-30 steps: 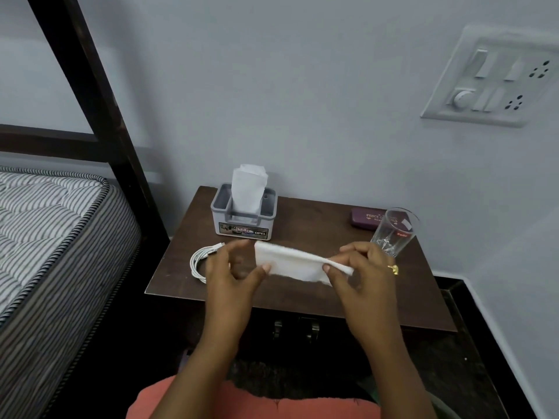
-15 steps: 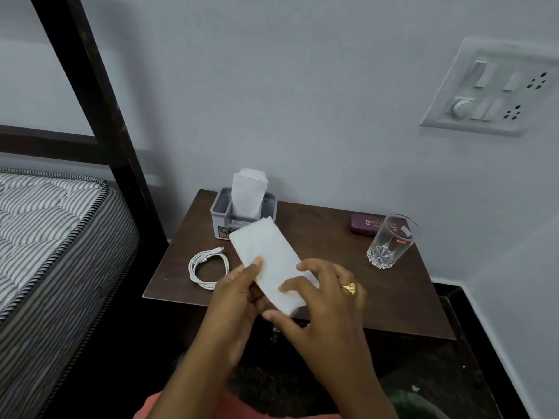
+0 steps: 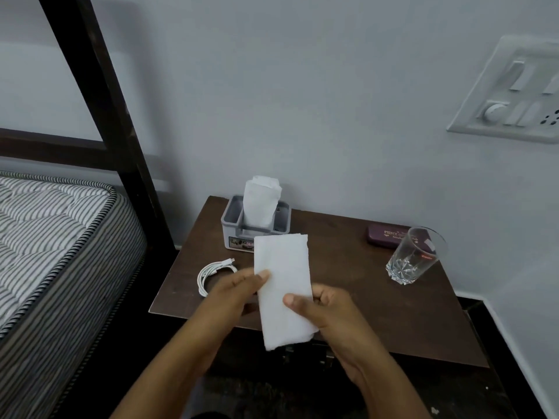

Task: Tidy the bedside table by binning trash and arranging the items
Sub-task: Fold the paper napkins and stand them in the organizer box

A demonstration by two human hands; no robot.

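A folded white tissue (image 3: 282,279) stands upright above the front of the dark brown bedside table (image 3: 357,300). My left hand (image 3: 233,293) pinches its left edge and my right hand (image 3: 326,313) grips its lower right side, thumb on the front. Behind it a grey tissue holder (image 3: 233,220) with a white tissue sticking up sits at the table's back left. A coiled white charging cable (image 3: 211,272) lies at the left, partly hidden by my left hand. A clear drinking glass (image 3: 414,257) stands at the right, with a maroon case (image 3: 385,235) behind it.
A striped mattress (image 3: 54,237) on a dark wooden bed frame (image 3: 99,95) borders the table's left. The grey wall carries a switch panel (image 3: 514,92) at upper right. Dark floor lies in front of and right of the table.
The tissue went from stretched sideways between both hands to folded and turned upright. My right hand has shifted to grip its lower right side; my left keeps the left edge.
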